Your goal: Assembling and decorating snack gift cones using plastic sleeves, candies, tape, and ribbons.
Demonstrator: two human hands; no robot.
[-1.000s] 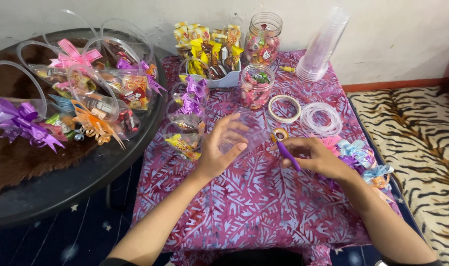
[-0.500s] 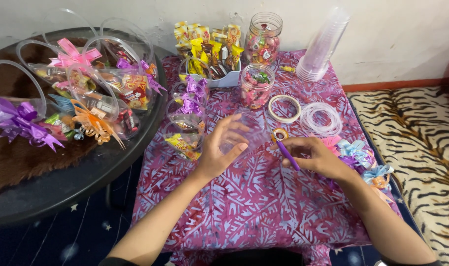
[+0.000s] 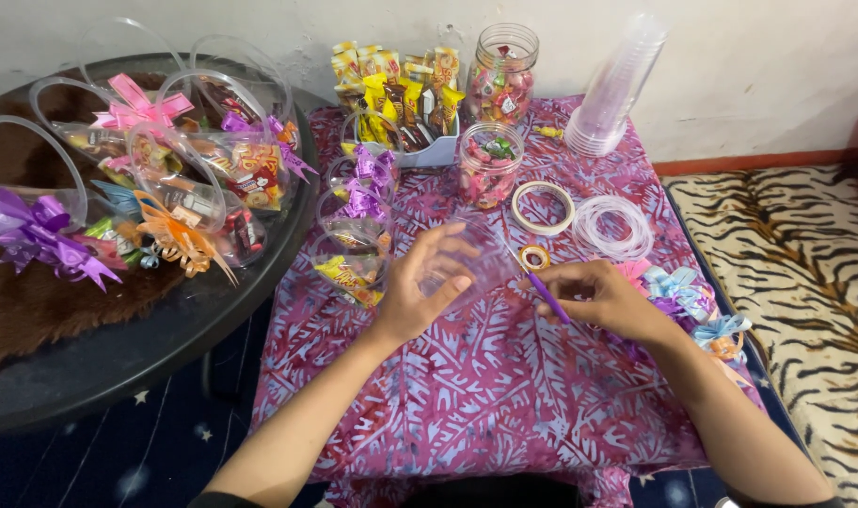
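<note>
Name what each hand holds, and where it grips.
Left hand grips clear plastic cup by its side; right hand pinches purple stick at its near end.

A low table [image 3: 504, 414] under a purple leaf-print cloth carries two sweet jars [image 3: 490, 160], a stack of clear cups [image 3: 617, 89], tape rolls [image 3: 543, 207] and ribbon bows [image 3: 683, 292]; beside it, a round black table [image 3: 119, 367] holds filled gift cups [image 3: 194, 179].
</note>
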